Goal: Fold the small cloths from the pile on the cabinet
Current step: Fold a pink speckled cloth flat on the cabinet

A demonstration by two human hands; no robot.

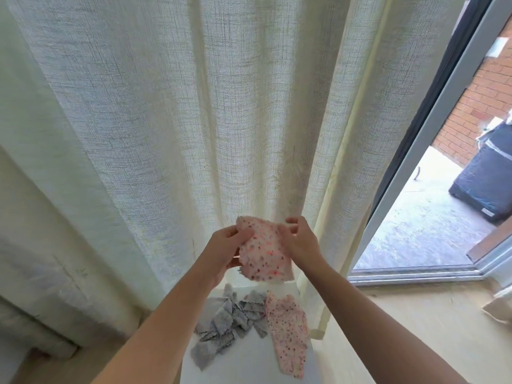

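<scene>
A small pink dotted cloth (pixel 264 252) hangs in the air above the white cabinet (pixel 249 361). My left hand (pixel 224 245) grips its left edge and my right hand (pixel 297 239) pinches its upper right corner. Below, on the cabinet top, lies a pile of grey cloths (pixel 225 325) with crinkled edges. A second pink dotted cloth (pixel 288 329) lies flat to the right of the grey pile, reaching toward the cabinet's right edge.
A cream sheer curtain (pixel 171 120) hangs right behind the cabinet and fills most of the view. At the right an open sliding door (pixel 432 139) shows a concrete patio, a brick wall and a dark bin (pixel 487 176). Light wooden floor (pixel 401 322) lies to the right.
</scene>
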